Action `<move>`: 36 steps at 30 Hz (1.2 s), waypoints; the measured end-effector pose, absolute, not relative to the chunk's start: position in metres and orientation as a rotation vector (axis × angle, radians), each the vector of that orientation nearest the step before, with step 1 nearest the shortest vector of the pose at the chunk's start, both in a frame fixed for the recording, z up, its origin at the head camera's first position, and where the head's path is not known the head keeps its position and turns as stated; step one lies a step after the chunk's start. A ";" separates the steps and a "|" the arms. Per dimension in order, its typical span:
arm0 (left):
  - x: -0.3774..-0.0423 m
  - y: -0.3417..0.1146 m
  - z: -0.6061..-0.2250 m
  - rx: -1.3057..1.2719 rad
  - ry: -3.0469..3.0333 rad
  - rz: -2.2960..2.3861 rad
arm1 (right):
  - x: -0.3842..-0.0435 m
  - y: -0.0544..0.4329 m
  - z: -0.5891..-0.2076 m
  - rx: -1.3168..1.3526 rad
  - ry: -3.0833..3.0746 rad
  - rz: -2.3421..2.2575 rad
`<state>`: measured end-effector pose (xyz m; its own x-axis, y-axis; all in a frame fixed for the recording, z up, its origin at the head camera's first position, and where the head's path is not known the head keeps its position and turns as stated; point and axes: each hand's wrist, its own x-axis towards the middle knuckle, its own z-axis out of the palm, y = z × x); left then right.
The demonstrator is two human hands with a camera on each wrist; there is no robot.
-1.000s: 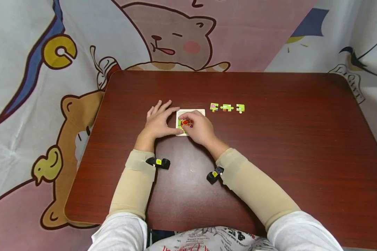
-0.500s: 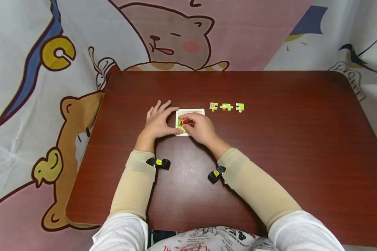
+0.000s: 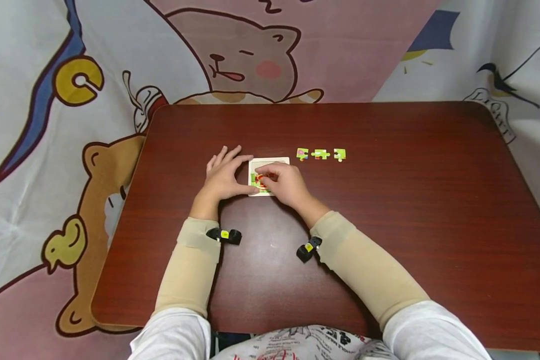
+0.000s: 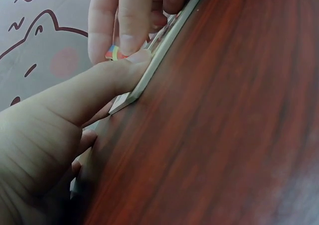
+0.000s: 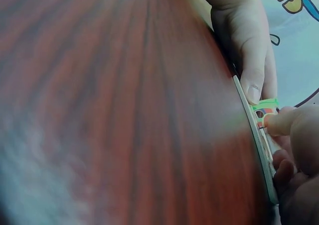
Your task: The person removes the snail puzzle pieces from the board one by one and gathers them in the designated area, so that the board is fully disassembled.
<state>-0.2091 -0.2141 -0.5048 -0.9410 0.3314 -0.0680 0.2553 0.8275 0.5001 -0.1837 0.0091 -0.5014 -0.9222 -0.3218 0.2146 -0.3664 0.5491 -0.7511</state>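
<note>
A small square puzzle tray (image 3: 270, 160) with a pale rim lies on the table, its left part showing green and red picture pieces. My left hand (image 3: 222, 179) is spread along the tray's left side. Its thumb (image 4: 112, 75) presses on the near rim and its index finger reaches the far left corner. My right hand (image 3: 289, 185) is bent over the tray and covers its right part. Between its thumb and fingers it pinches a colourful jigsaw piece (image 4: 112, 52), tilted up from the tray in the left wrist view.
Right of the tray's far side, three loose jigsaw pieces lie in a row: a left one (image 3: 302, 154), a middle one (image 3: 320, 154) and a right one (image 3: 339, 154). The brown table (image 3: 409, 200) extends far to the right. A cartoon cloth (image 3: 342, 50) hangs behind it.
The head view has shifted slightly. My right thumb and fingers have moved a little over the tray with the piece, while my left hand stays at the tray's left side.
</note>
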 end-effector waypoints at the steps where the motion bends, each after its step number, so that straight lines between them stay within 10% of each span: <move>1: -0.209 -0.214 -0.505 0.461 2.858 0.747 | -0.184 0.009 -0.501 0.603 -2.731 1.330; 36: -0.208 -0.214 -0.507 0.468 2.868 0.757 | -0.196 0.100 -0.497 0.349 -2.785 1.179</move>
